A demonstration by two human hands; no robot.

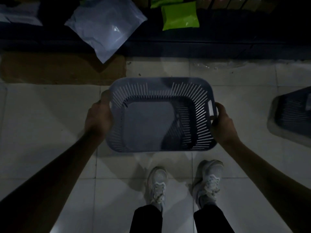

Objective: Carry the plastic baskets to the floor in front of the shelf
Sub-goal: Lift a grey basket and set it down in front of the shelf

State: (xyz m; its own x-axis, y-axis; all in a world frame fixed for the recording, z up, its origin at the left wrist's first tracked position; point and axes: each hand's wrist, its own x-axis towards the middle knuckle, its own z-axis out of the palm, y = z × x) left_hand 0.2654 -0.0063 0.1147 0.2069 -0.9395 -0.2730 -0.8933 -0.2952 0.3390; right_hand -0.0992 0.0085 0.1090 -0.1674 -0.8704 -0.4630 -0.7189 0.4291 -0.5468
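I hold a grey slotted plastic basket (148, 125) level above the tiled floor, its open side up and nothing inside. My left hand (98, 117) grips its left rim. My right hand (222, 122) grips the right rim by the handle slot. A second grey basket (292, 117) rests on the floor at the right edge, partly cut off by the frame. The dark shelf (185, 46) runs across the top of the view, just beyond the held basket.
A pale plastic mailer bag (107, 27) hangs over the shelf's edge at upper left. Green packets (180, 17) lie on the shelf. A brown cardboard sheet (58, 69) covers the floor at left. My two feet in white trainers (183, 184) stand below the basket.
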